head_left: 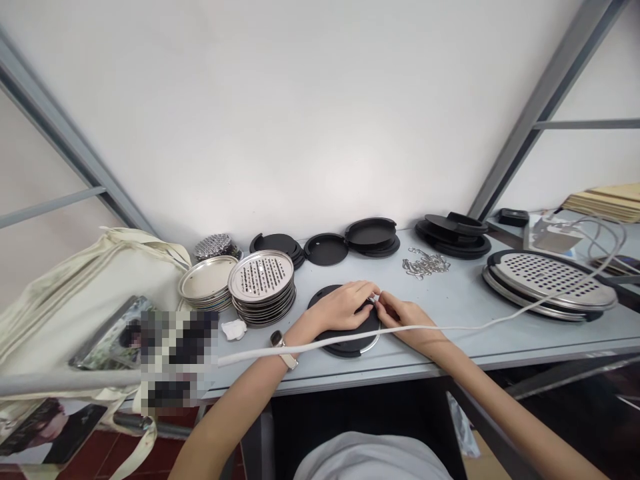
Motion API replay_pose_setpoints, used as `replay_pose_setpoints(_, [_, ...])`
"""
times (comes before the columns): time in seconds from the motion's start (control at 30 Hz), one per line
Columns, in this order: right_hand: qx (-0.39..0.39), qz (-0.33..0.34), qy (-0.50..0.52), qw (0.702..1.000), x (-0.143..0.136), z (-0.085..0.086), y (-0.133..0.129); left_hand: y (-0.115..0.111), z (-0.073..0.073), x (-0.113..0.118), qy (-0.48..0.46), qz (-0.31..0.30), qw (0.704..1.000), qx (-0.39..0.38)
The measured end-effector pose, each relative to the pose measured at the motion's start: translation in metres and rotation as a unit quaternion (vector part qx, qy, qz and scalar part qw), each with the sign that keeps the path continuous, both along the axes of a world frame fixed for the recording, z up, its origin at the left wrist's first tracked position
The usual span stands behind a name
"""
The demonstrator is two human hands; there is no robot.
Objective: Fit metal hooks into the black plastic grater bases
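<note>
Close in front of me a round black disc (pixel 345 345) with a metal rim showing at its right lies on the grey table. My left hand (pixel 345 307) rests over the disc, its fingers bent toward the right edge. There my right hand (pixel 403 319) meets it, thumb and fingers pinched together. Something small and pale shows between the fingertips of both hands, too small to name. Behind them to the right is a loose pile of small metal hooks (pixel 425 264). Left of the disc stands a stack of round metal grater plates (pixel 263 277).
Black lids (pixel 326 249) line the wall side. Plain metal plates (pixel 204 280) stand at left, larger perforated plates (pixel 545 277) at right. A white cable (pixel 470 327) crosses in front of my forearms. A cream bag (pixel 75 300) hangs at left; crumpled white tissue (pixel 234 329) lies near the stacks.
</note>
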State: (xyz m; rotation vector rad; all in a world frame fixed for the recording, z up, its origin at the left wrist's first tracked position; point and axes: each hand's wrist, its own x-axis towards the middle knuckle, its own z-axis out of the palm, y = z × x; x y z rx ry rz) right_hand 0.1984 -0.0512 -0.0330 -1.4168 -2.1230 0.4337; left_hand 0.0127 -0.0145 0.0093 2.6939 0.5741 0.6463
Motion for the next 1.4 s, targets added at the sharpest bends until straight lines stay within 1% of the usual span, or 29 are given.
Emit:
replay_pose_setpoints(0.27, [0.020, -0.010, -0.016, 1.000, -0.0014, 0.0027, -0.0027, 0.0023, -0.0036, -0.0009, -0.033, -0.002, 0.997, -0.066])
replay_pose_setpoints(0.67, [0.037, -0.015, -0.026, 0.999, -0.0013, 0.0023, -0.0035, 0.0029, -0.0042, -0.0009, -0.045, -0.004, 0.995, -0.088])
replay_pose_setpoints(0.9, [0.046, -0.023, 0.006, 0.999, 0.0008, 0.0018, -0.0050, 0.0019, -0.0040, -0.0006, -0.046, -0.016, 0.992, -0.113])
replay_pose_setpoints(1.0, [0.041, -0.026, 0.005, 0.999, 0.0019, 0.0000, -0.0037, 0.0014, -0.0031, -0.0006, -0.045, -0.021, 0.994, -0.102])
replay_pose_setpoints(1.1, [0.033, -0.007, -0.030, 0.999, 0.0020, -0.0027, -0.0006, 0.0017, -0.0024, -0.0005, -0.045, -0.008, 0.997, -0.056])
replay_pose_setpoints(1.2, [0.041, 0.006, -0.065, 0.997, 0.0013, -0.0038, 0.0016, 0.0021, -0.0020, -0.0004, -0.042, 0.009, 0.999, -0.016])
replay_pose_setpoints(1.27, [0.043, 0.006, -0.067, 0.997, 0.0009, -0.0029, 0.0015, 0.0020, -0.0016, -0.0003, -0.039, 0.012, 0.999, -0.013])
replay_pose_setpoints(1.4, [0.030, 0.014, -0.053, 0.998, 0.0006, 0.0002, -0.0012, 0.0010, -0.0007, -0.0001, -0.036, 0.010, 0.999, -0.035])
